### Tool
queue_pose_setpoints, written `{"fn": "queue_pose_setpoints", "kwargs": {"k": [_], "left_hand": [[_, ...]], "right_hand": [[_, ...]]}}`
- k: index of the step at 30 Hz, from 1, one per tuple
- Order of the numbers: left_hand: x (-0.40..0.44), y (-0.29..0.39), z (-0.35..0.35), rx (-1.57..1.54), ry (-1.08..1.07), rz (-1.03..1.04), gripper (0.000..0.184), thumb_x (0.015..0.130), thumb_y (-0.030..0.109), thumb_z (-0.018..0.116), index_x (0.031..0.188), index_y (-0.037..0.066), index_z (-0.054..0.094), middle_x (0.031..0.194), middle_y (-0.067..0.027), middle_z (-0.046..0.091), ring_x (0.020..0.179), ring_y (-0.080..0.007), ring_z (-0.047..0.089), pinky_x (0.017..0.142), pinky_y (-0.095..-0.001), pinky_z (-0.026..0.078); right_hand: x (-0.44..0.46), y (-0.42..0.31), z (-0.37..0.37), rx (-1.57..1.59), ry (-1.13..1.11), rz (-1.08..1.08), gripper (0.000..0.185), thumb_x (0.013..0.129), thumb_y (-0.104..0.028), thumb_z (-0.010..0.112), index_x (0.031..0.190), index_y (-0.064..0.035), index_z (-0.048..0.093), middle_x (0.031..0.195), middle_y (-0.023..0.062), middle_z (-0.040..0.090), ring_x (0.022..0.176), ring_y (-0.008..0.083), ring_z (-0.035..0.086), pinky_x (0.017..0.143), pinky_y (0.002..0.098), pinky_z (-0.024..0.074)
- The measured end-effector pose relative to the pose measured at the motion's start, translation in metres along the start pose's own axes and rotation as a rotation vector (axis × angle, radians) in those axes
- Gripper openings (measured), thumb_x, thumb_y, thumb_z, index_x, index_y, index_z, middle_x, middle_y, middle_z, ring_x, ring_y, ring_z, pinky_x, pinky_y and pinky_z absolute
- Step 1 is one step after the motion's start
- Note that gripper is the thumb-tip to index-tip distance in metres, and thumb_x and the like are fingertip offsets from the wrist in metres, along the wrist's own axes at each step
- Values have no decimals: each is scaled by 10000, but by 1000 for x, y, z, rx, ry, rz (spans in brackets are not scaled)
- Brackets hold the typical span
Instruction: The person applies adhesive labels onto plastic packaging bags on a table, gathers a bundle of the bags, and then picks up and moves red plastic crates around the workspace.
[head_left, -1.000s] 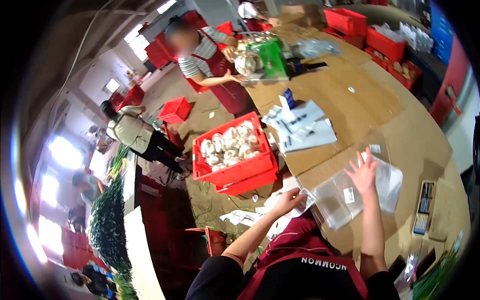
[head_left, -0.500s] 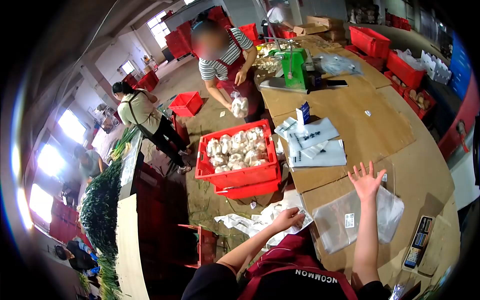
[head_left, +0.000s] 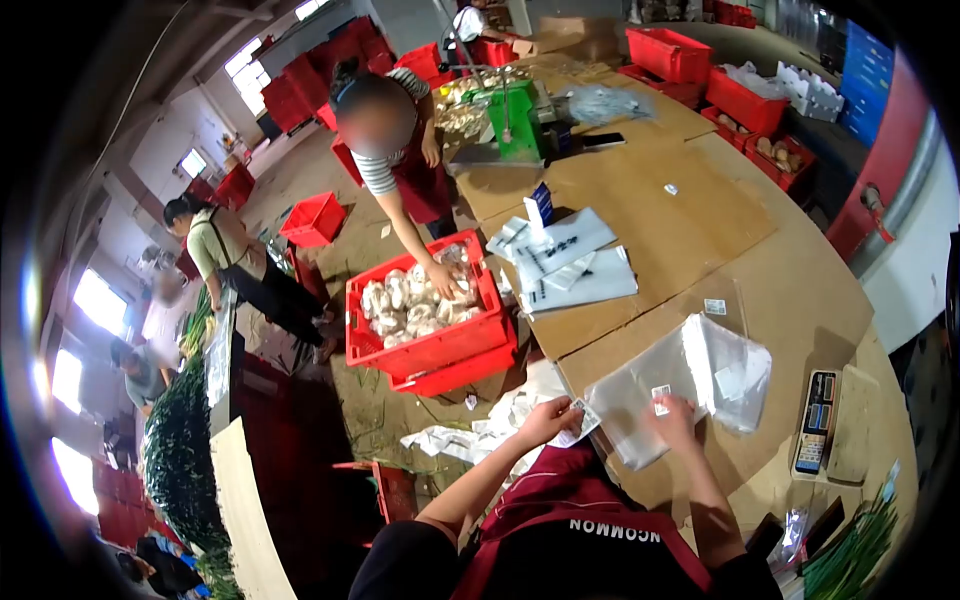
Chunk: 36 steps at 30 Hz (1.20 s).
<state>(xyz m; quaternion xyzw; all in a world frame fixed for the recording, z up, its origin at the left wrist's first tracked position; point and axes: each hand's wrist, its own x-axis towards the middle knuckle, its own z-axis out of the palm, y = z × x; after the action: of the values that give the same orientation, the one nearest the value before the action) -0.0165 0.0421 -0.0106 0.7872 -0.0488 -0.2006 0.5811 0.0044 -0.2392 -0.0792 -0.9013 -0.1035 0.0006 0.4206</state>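
Observation:
My left hand (head_left: 546, 421) is closed on a small stack of white labels (head_left: 577, 424) at the table's near edge. Over the clear plastic bags (head_left: 632, 412), my right hand (head_left: 677, 418) is lowered, its fingers drawn together beside a white printed label (head_left: 661, 400). Whether the fingers grip that label is too blurred to tell. A second group of clear bags (head_left: 738, 385) lies just to the right. Another printed label (head_left: 714, 306) is stuck on clear plastic above them.
Printed plastic sheets (head_left: 575, 262) lie farther up the cardboard-covered table (head_left: 690, 215), near a green device (head_left: 515, 120). A co-worker (head_left: 400, 150) reaches into a red crate (head_left: 425, 345) of bagged goods on the left. A calculator (head_left: 816, 420) lies at the right.
My right hand has come down from a raised, spread pose onto the bags. The co-worker's bag has left their hand, which now reaches into the crate. The whole view has shifted.

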Motion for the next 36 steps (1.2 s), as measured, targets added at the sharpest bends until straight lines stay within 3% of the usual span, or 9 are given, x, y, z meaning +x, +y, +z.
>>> {"fn": "queue_pose_setpoints", "kwargs": {"k": [5,10,16,20,26,28,30,34,36], "left_hand": [[5,-19,5,200,38,41,234,847,210,527,805,-20,538,688,-82,591,621,-147,579,596,-278,450],[46,-40,-27,45,246,225,223,843,208,539,781,-6,537,650,-39,558,623,-96,531,558,-262,431],[51,44,-67,-322,408,270,168,868,178,504,860,12,529,709,-2,549,619,-74,514,559,-215,424],[37,-16,-27,18,196,167,191,873,198,497,819,18,529,682,-23,555,619,-94,534,581,-243,447],[11,-18,8,-282,-16,5,222,872,222,502,875,2,535,717,-30,574,652,-104,575,582,-240,473],[5,3,7,-206,68,-67,199,857,190,516,917,1,537,727,-24,576,652,-88,569,573,-241,473],[6,-4,6,-144,134,69,172,834,140,521,937,4,545,728,-6,575,643,-72,558,575,-237,471],[8,-11,5,-123,57,53,167,815,110,514,923,-14,544,696,-6,574,606,-72,550,538,-237,460],[18,-28,17,-55,59,165,158,814,117,515,888,-23,530,662,-31,574,540,-89,554,499,-241,460]], "right_hand": [[-42,-32,1,-336,2,-168,367,600,-312,701,880,-104,589,1109,56,472,1061,243,398,893,405,253],[-42,-11,12,-313,142,-272,262,646,-280,665,808,-89,587,1007,45,522,967,240,442,859,396,275],[-39,-9,10,-250,195,-304,143,703,-212,617,684,-74,582,902,35,563,888,237,468,827,387,299],[-43,1,16,-204,226,-299,116,716,-178,602,679,-68,591,909,33,572,892,226,483,821,381,313],[-39,25,22,-12,195,-202,97,730,-142,588,704,-49,594,806,79,598,737,230,547,710,339,396],[-36,37,18,463,301,173,108,770,-136,574,714,-43,574,694,60,580,638,168,533,639,271,409],[-25,36,-18,744,706,229,117,797,-135,569,753,-28,546,645,12,538,633,109,494,639,226,396],[-26,103,-74,503,1329,251,128,812,-90,544,900,-7,501,883,42,508,779,126,472,733,259,392],[-27,56,-73,329,1220,129,154,812,-82,541,937,-5,495,921,48,498,816,132,472,766,262,384]]}}
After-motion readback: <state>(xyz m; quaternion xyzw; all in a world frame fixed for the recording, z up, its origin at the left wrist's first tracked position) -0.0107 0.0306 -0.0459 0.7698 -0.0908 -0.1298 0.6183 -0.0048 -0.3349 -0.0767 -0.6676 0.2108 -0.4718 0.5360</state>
